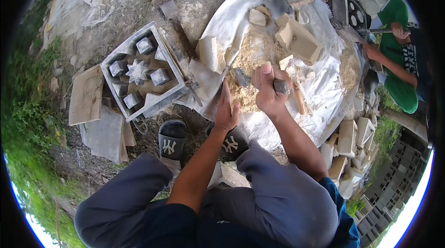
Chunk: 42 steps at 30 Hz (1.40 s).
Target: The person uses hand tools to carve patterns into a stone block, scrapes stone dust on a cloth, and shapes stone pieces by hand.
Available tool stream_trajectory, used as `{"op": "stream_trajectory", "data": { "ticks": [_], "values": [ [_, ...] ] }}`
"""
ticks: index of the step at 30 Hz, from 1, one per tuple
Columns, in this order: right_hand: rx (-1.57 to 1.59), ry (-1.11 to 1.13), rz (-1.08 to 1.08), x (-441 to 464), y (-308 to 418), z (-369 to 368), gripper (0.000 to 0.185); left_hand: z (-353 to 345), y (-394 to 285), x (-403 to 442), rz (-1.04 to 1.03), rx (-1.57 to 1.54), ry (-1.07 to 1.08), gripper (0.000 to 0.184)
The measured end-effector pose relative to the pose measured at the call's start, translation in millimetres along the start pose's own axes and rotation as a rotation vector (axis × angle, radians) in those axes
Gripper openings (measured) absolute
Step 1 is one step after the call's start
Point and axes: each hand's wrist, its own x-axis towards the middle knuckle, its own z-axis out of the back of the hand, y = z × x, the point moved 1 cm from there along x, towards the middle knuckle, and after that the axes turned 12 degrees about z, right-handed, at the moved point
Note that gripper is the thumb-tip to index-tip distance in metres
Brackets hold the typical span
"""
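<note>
My right hand (271, 91) is closed in a fist around a short, dark grey tool, with its blunt round end (281, 86) showing on the right. A grey block-like piece (241, 77) shows just left of the fist; whether it belongs to the same tool I cannot tell. My left hand (225, 113) is held upright with straight fingers and thumb apart, beside a thin edge whose kind is unclear. Pale crumbs and powder (252, 53) lie beyond both hands on a white sheet (320, 81). A wooden-handled tool (299, 97) lies right of my right hand.
A square stone-like mould (160, 92) with raised blocks and a star stands at left, near boards (86, 95). A hollow pale block (300, 41) and a chunk (212, 54) lie ahead. More pale blocks (347, 137) pile up at right. Another person's arm (394, 68) is at far right.
</note>
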Motion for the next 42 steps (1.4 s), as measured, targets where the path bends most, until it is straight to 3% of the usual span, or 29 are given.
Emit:
{"op": "stream_trajectory", "data": {
  "ticks": [1, 2, 5, 8, 9, 12, 14, 17, 20, 22, 25, 30, 32, 34, 36, 42],
  "values": [
    [-0.215, 0.173, -0.05, 0.3, -8.6, -1.1, 0.045, -1.0, 2.4, -1.0, 0.003, 0.016, -0.002, 0.083],
    [-0.221, 0.175, -0.048, 1.2, -12.9, 3.5, 0.045, -3.5, 4.9, -1.4, 0.004, 0.032, -0.002, 0.083],
    [0.054, -0.037, -0.095, 16.3, 8.0, -0.1, 0.046, -3.6, 4.5, -2.6, 0.026, 0.025, -0.002, 0.083],
    [0.017, -0.054, -0.119, 6.4, -8.3, 2.3, 0.047, 1.4, -4.1, 0.3, 0.043, 0.003, 0.032, 0.086],
    [-0.101, 0.057, -0.12, 11.2, -12.4, -2.9, 0.048, -0.4, -3.4, 0.6, 0.04, -0.001, 0.032, 0.086],
    [-0.022, -0.013, -0.174, 15.8, 2.7, -0.3, 0.047, -2.5, 0.0, -3.0, 0.032, -0.005, 0.018, 0.084],
    [0.03, -0.042, -0.115, 9.0, 4.0, -0.6, 0.046, -0.7, -0.4, -3.3, 0.045, 0.021, 0.004, 0.083],
    [-0.214, 0.162, -0.109, -6.4, -15.9, 0.1, 0.047, -1.5, 0.2, -2.2, -0.003, 0.055, -0.019, 0.083],
    [-0.15, 0.082, -0.164, 14.7, 8.8, -14.1, 0.049, -3.7, 5.0, -4.4, -0.01, 0.084, -0.031, 0.083],
    [-0.059, 0.039, -0.092, 7.0, -0.1, -13.0, 0.048, -1.1, 2.8, -4.6, -0.009, 0.068, -0.031, 0.083],
    [-0.174, 0.127, -0.149, 5.7, -3.8, -13.1, 0.047, -4.0, 5.6, -6.2, 0.011, 0.055, -0.043, 0.082],
    [-0.086, 0.109, -0.005, -0.8, 6.4, -9.3, 0.047, -2.1, 6.9, -7.6, 0.001, 0.053, -0.081, 0.074],
    [-0.267, 0.231, 0.027, -8.5, -12.3, -6.3, 0.045, -5.9, 10.5, -7.4, -0.008, 0.12, -0.083, 0.074],
    [-0.148, 0.193, -0.052, 9.0, 2.6, -3.7, 0.046, -8.2, 7.6, -3.5, 0.015, 0.11, -0.065, 0.075],
    [0.038, -0.106, -0.145, 16.4, 29.3, 8.3, 0.048, -3.1, 7.0, -8.9, 0.053, 0.114, -0.042, 0.076],
    [-0.087, -0.014, -0.216, 4.4, 10.9, 28.4, 0.049, -10.7, 9.9, -0.2, -0.058, 0.15, -0.032, 0.076]
  ]
}}
